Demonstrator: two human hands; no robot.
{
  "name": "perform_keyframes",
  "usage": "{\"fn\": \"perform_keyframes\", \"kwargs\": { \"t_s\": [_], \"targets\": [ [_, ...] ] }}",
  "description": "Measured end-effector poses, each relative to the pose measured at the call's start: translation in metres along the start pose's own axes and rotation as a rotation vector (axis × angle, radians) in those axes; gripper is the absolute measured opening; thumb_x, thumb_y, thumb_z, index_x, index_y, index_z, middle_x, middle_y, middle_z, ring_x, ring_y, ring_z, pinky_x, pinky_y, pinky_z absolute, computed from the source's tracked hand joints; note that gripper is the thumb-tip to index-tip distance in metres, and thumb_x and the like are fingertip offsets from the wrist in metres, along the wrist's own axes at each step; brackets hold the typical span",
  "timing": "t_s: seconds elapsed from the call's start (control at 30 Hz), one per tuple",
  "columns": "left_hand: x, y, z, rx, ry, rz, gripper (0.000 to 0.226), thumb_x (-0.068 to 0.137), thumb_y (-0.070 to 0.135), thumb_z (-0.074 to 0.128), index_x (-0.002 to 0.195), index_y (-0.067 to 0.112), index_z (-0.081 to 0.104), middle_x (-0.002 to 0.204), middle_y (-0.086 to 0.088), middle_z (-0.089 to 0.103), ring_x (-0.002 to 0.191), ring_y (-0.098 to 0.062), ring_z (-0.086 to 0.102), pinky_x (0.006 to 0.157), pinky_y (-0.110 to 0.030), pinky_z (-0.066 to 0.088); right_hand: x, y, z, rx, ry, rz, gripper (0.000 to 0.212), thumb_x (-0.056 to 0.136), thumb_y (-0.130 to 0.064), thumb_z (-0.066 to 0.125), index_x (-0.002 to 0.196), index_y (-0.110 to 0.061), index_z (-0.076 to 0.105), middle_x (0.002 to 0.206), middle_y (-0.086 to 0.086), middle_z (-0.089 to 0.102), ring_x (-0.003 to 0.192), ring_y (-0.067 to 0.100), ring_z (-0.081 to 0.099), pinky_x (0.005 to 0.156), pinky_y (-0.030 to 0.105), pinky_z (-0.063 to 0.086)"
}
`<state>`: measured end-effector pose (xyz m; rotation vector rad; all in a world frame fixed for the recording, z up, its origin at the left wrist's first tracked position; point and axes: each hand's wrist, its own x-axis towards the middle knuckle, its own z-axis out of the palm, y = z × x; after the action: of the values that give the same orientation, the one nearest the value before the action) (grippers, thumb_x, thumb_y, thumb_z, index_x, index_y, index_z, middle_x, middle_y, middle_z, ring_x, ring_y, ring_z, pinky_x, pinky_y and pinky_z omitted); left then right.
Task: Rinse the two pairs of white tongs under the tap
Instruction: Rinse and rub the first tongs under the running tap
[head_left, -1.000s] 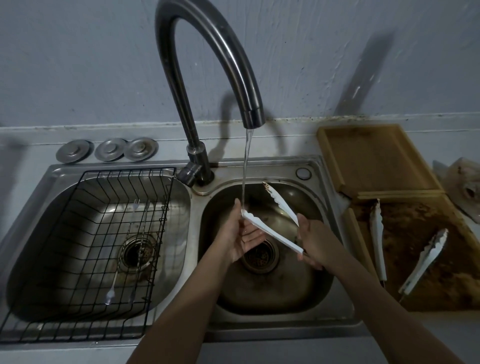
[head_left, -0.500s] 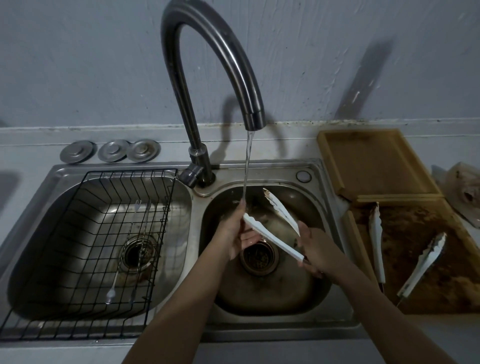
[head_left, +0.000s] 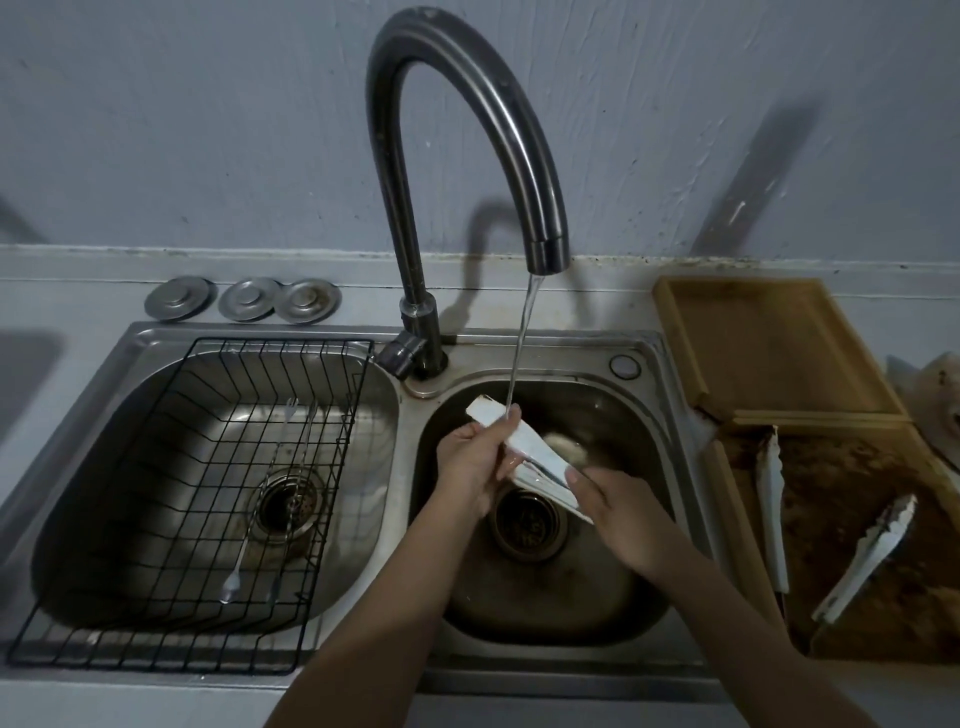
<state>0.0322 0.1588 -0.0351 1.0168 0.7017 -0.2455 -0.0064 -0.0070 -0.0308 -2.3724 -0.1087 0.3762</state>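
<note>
Over the right basin (head_left: 644, 415) I hold one pair of white tongs (head_left: 535, 449) in both hands. Its near arm lies under the water stream (head_left: 522, 338) from the dark curved tap (head_left: 545, 249). My left hand (head_left: 475, 465) grips that arm near its tip, fingers curled round it. My right hand (head_left: 621, 514) holds the hinge end. The other arm of the tongs is blurred behind. The second pair of white tongs (head_left: 872, 551) lies spread open on the stained wooden tray (head_left: 727, 499) at the right.
A black wire rack (head_left: 171, 467) sits in the left basin with long thin utensils (head_left: 244, 545) in it. Three metal drain covers (head_left: 244, 299) lie on the counter behind. A second wooden tray (head_left: 769, 338) stands at the back right, with a crumpled bag (head_left: 940, 395) beside it.
The held tongs have turned and shifted left, so their arm now lies further under the stream. My left hand has closed round that arm. The other arm is moving and blurred.
</note>
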Motion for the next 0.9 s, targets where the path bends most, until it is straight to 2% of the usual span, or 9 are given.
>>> {"fn": "perform_keyframes", "kwargs": {
  "t_s": [0.13,0.3,0.43,0.53,0.6,0.67,0.73,0.8,0.9],
  "targets": [
    [0.005,0.004,-0.01,-0.163,0.052,-0.122,0.034,0.091,0.038,0.051,0.095,0.005,0.058,0.063,-0.008,0.056,0.061,-0.021,0.059,0.057,-0.035,0.054,0.001,0.012,0.001,-0.057,-0.032,-0.033,0.045,0.094,-0.041,0.042,0.054,-0.019,0.043,0.052,-0.001,0.047,0.057,0.016,0.052,0.057,0.032,0.034],
    [0.003,-0.003,-0.005,0.164,-0.014,-0.043,0.024,0.078,0.025,0.073,0.08,0.004,0.063,0.063,-0.009,0.063,0.041,-0.011,0.059,0.038,-0.019,0.047,-0.002,0.022,0.007,-0.017,-0.039,-0.012,0.043,0.094,-0.039,0.044,0.056,-0.019,0.047,0.052,-0.003,0.046,0.053,0.01,0.046,0.052,0.026,0.032],
    [0.004,0.003,-0.006,0.107,-0.022,-0.125,0.032,0.085,0.034,0.064,0.093,0.003,0.06,0.081,-0.013,0.064,0.072,-0.022,0.066,0.046,-0.026,0.056,-0.003,0.024,0.005,-0.041,-0.027,-0.019,0.044,0.094,-0.039,0.046,0.056,-0.017,0.048,0.051,-0.002,0.045,0.052,0.011,0.046,0.052,0.029,0.031],
    [0.002,0.003,-0.005,0.094,0.04,-0.154,0.042,0.091,0.042,0.052,0.11,0.004,0.052,0.086,-0.015,0.062,0.075,-0.025,0.063,0.043,-0.028,0.055,-0.002,0.025,0.003,-0.058,-0.039,-0.024,0.046,0.093,-0.04,0.046,0.051,-0.021,0.043,0.05,-0.002,0.044,0.049,0.006,0.043,0.05,0.026,0.03],
    [-0.001,0.002,-0.005,0.093,0.035,-0.164,0.043,0.092,0.043,0.048,0.109,0.004,0.05,0.085,-0.016,0.062,0.074,-0.025,0.064,0.043,-0.028,0.056,-0.002,0.027,0.002,-0.056,-0.045,-0.021,0.047,0.093,-0.04,0.047,0.049,-0.023,0.042,0.049,-0.002,0.044,0.049,0.005,0.043,0.05,0.026,0.03],
    [-0.004,0.0,-0.006,0.07,-0.057,-0.166,0.034,0.093,0.036,0.05,0.104,0.004,0.052,0.085,-0.014,0.062,0.077,-0.023,0.064,0.048,-0.027,0.058,-0.003,0.029,0.001,-0.041,-0.04,-0.014,0.048,0.093,-0.039,0.047,0.048,-0.024,0.042,0.048,-0.003,0.043,0.048,0.004,0.043,0.048,0.022,0.029],
    [-0.007,-0.004,-0.006,0.098,-0.159,-0.137,0.015,0.09,0.014,0.058,0.102,0.005,0.055,0.089,-0.012,0.063,0.081,-0.021,0.064,0.054,-0.022,0.058,-0.004,0.028,0.001,-0.001,-0.041,-0.004,0.047,0.093,-0.038,0.047,0.048,-0.026,0.044,0.047,-0.004,0.044,0.046,0.002,0.044,0.046,0.018,0.032],
    [-0.008,-0.008,-0.006,0.153,-0.196,-0.062,0.02,0.081,-0.007,0.063,0.094,0.006,0.058,0.089,-0.011,0.065,0.081,-0.019,0.067,0.057,-0.018,0.057,-0.005,0.026,0.002,0.046,-0.034,0.01,0.047,0.094,-0.038,0.046,0.048,-0.027,0.044,0.046,-0.006,0.045,0.044,0.001,0.044,0.047,0.015,0.035],
    [-0.005,-0.007,-0.004,0.127,-0.161,0.015,0.01,0.082,-0.002,0.064,0.087,0.007,0.061,0.082,-0.008,0.067,0.067,-0.014,0.07,0.054,-0.018,0.057,-0.002,0.019,0.001,0.06,-0.004,-0.002,0.049,0.094,-0.038,0.044,0.047,-0.024,0.041,0.046,-0.006,0.043,0.045,0.003,0.042,0.047,0.016,0.033]
  ]
}}
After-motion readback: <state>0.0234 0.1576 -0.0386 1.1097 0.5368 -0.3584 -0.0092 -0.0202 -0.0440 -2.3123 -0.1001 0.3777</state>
